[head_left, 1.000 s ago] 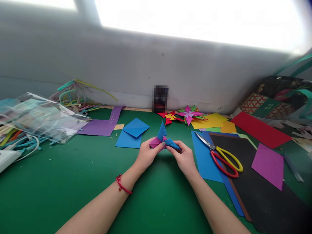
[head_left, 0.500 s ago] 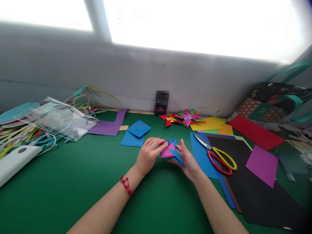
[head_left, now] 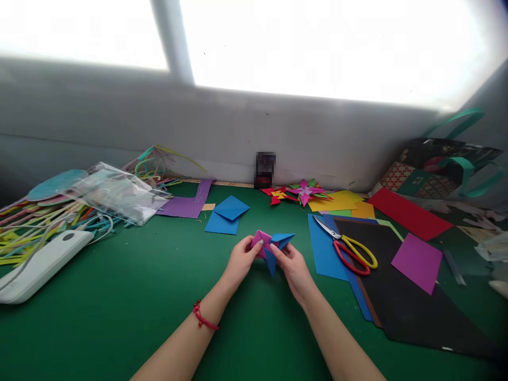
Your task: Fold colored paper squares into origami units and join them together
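Note:
A pink and blue folded-paper piece (head_left: 270,257) is held up between my two hands over the green table. My left hand (head_left: 240,261) pinches its pink part at the left, thumb on top. My right hand (head_left: 292,267) grips it on the right, the thumb pressed near the middle where pink meets blue. One blue point sticks out to the upper right and another hangs down toward me. The fingers beneath the paper are mostly hidden. Beyond my left hand lie blue paper squares (head_left: 225,224), the top one folded into a diamond.
Scissors with red and yellow handles (head_left: 356,255) lie on blue and black sheets (head_left: 400,296) at right. Purple paper (head_left: 417,263) and red paper (head_left: 408,211) lie farther right. Finished paper stars (head_left: 305,191) stand at the back. A white power strip (head_left: 47,267) and plastic bag (head_left: 123,193) occupy the left.
The folded paper has been turned, so its blue points now stick out right and downward. My right hand has gone from an open-palmed hold to a pinch with the thumb on top.

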{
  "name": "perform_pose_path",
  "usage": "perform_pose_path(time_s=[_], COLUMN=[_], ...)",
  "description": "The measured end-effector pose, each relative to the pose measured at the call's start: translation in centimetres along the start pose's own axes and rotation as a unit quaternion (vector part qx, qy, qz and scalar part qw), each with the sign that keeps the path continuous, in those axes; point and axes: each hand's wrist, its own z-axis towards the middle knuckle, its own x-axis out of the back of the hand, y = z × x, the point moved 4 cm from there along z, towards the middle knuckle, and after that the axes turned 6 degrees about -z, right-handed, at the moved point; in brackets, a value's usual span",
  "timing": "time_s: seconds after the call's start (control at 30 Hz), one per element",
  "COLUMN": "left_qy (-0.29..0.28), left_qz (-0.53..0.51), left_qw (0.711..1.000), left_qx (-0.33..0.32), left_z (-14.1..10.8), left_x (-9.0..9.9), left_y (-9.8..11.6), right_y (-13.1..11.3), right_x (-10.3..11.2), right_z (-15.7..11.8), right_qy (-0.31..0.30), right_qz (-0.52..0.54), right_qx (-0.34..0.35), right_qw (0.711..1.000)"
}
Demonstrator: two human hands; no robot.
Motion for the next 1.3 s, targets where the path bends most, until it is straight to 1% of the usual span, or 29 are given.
perform_pose_path(time_s=[0.03, 0.1, 0.2, 0.23, 0.33, 0.43, 0.53, 0.6, 0.67, 0.83, 1.13, 1.3], left_qy=[-0.008, -0.046, -0.104, -0.112, -0.123, -0.137, -0.135, -0.138, -0.143, -0.136, -0.154, -0.156], left_qz=[0.008, 0.022, 0.048, 0.061, 0.096, 0.116, 0.128, 0.135, 0.157, 0.218, 0.218, 0.245], left_qw=[1.0, 0.999, 0.993, 0.992, 0.987, 0.983, 0.981, 0.979, 0.974, 0.966, 0.962, 0.956], left_qx=[-0.003, 0.001, 0.018, 0.021, 0.028, 0.035, 0.048, 0.069, 0.074, 0.039, 0.053, 0.041], left_z=[0.0, -0.1, -0.3, -0.3, -0.3, -0.2, -0.2, -0.2, -0.3, -0.4, -0.4, -0.5], left_x=[0.2, 0.3, 0.4, 0.5, 0.5, 0.3, 0.4, 0.5, 0.6, 0.7, 0.6, 0.6], left_y=[0.2, 0.6, 0.8, 0.9, 0.7, 0.2, -0.3, -0.8, -1.0, -0.8, -0.8, -0.9], right_y=[-0.2, -0.8, -1.4, -1.5, -1.5, -1.0, -0.4, 0.1, 0.6, 1.2, 1.3, 1.2], right_x=[0.2, 1.1, 2.7, 3.3, 4.2, 4.3, 3.9, 3.6, 3.5, 3.7, 3.4, 3.5], right_z=[-0.1, -0.2, -0.1, 0.0, 0.1, 0.1, -0.1, -0.2, -0.3, -0.4, -0.6, -0.4], right_qy=[-0.002, -0.002, -0.039, -0.054, -0.086, -0.118, -0.135, -0.139, -0.146, -0.129, -0.105, -0.093], right_qz=[-0.003, -0.015, -0.094, -0.127, -0.178, -0.196, -0.172, -0.155, -0.146, -0.168, -0.162, -0.191], right_qx=[-0.008, -0.033, -0.06, -0.065, -0.079, -0.108, -0.132, -0.141, -0.146, -0.143, -0.108, -0.09], right_qw=[1.0, 0.999, 0.993, 0.988, 0.977, 0.967, 0.967, 0.968, 0.967, 0.967, 0.975, 0.973])
